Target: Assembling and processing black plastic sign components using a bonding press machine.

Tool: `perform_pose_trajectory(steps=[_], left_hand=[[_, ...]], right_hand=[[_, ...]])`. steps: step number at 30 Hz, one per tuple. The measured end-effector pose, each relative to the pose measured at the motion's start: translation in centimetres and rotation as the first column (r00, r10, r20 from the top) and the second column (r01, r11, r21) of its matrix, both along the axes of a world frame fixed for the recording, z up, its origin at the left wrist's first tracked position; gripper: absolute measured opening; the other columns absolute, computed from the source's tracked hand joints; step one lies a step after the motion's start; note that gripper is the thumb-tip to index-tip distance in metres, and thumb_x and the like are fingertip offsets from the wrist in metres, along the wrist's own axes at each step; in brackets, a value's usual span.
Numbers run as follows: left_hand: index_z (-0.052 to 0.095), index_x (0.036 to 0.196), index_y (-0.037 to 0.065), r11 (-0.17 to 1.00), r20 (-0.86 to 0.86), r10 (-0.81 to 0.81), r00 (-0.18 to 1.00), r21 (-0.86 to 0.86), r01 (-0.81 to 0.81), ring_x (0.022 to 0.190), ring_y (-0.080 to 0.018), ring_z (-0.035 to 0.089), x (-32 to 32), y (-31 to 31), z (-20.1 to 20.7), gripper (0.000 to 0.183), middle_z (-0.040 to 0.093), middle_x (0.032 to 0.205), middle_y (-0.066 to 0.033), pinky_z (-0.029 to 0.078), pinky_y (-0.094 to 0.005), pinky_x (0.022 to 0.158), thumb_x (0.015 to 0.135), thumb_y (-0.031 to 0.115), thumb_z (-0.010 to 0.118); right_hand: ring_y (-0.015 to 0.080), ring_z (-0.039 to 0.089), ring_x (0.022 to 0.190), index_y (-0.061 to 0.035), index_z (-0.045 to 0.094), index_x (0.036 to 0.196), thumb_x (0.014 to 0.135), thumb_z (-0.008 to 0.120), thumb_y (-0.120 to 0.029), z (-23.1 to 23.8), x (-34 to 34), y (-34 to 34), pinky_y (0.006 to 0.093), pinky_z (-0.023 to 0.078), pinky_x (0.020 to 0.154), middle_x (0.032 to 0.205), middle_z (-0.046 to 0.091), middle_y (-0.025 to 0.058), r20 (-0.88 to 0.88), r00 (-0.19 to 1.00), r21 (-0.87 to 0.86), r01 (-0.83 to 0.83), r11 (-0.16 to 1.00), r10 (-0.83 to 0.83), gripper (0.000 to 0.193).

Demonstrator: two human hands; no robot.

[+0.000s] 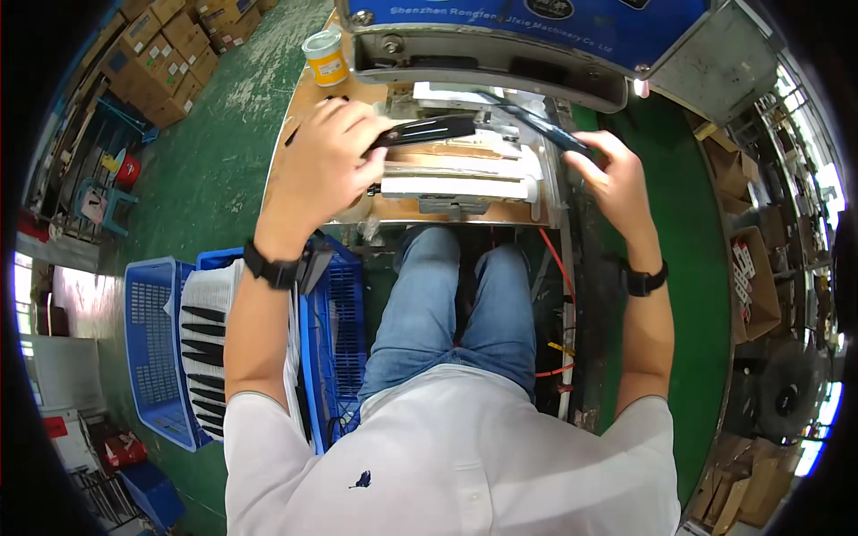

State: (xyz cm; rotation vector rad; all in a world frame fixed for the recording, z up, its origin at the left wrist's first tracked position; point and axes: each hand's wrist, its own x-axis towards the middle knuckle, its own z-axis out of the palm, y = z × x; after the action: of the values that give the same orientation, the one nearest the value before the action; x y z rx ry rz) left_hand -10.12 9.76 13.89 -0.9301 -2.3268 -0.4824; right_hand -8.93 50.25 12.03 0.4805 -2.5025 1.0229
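My left hand (335,161) is closed round the near end of a glossy black, elongated part (435,131), which points to the right over the work fixture (460,186). At the fixture's right side, my right hand (615,175) pinches the end of a long, slim, dark piece (543,125) slanting up and left toward the machine. Its exact kind cannot be made out. Just beyond both hands hangs the blue machine head (500,20) with a metal lower frame. Fingers partly cover the held ends of both pieces.
A yellow can (325,59) stands on the table's far left. By my left arm are blue crates (147,295), one holding white dividers with several black parts (204,351). Red tubing (556,259) runs beside my right leg. Cardboard boxes (170,54) are stacked far left.
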Motion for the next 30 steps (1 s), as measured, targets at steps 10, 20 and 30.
perform_pose_trajectory(steps=[10, 20, 30], left_hand=[[0.076, 0.114, 0.002, 0.997, 0.203, -0.045, 0.978, -0.053, 0.057, 0.106, -0.0314, 0.063, -1.5, 2.8, -0.3, 0.034, 0.068, 0.104, -0.0098, 0.051, -0.0420, 0.096, 0.086, 0.021, 0.080], [0.077, 0.112, 0.002, 0.579, 0.408, 0.596, 0.692, 0.378, -0.722, 0.090, -0.0236, 0.073, 11.4, -17.1, -12.6, 0.024, 0.075, 0.101, -0.0125, 0.057, -0.0360, 0.083, 0.095, 0.018, 0.077], [0.072, 0.093, 0.001, 0.376, 0.436, 0.853, 0.286, -0.132, -0.917, 0.087, -0.0411, 0.069, 19.3, -21.1, -22.1, 0.023, 0.073, 0.092, -0.0185, 0.055, -0.0508, 0.079, 0.088, 0.023, 0.078]], right_hand=[[0.0184, 0.070, 0.087, 0.0033, 0.077, 0.118, 0.093, 0.083, -0.032, -13.5, 2.7, 25.1, 0.0320, 0.055, 0.080, 0.098, 0.078, 0.0108, 0.288, 0.716, -0.072, 0.679, 0.731, -0.636, 0.043], [0.0427, 0.073, 0.110, 0.0011, 0.077, 0.122, 0.092, 0.073, -0.030, -21.0, -8.8, 34.0, 0.0479, 0.056, 0.095, 0.113, 0.077, 0.0261, 0.090, 0.708, 0.461, 0.594, 0.659, -0.701, 0.043], [0.0258, 0.072, 0.107, 0.0032, 0.063, 0.144, 0.099, 0.073, -0.021, -15.8, -8.8, 26.3, 0.0353, 0.055, 0.094, 0.125, 0.074, 0.0182, 0.126, 0.848, 0.230, 0.480, 0.847, -0.515, 0.052]])
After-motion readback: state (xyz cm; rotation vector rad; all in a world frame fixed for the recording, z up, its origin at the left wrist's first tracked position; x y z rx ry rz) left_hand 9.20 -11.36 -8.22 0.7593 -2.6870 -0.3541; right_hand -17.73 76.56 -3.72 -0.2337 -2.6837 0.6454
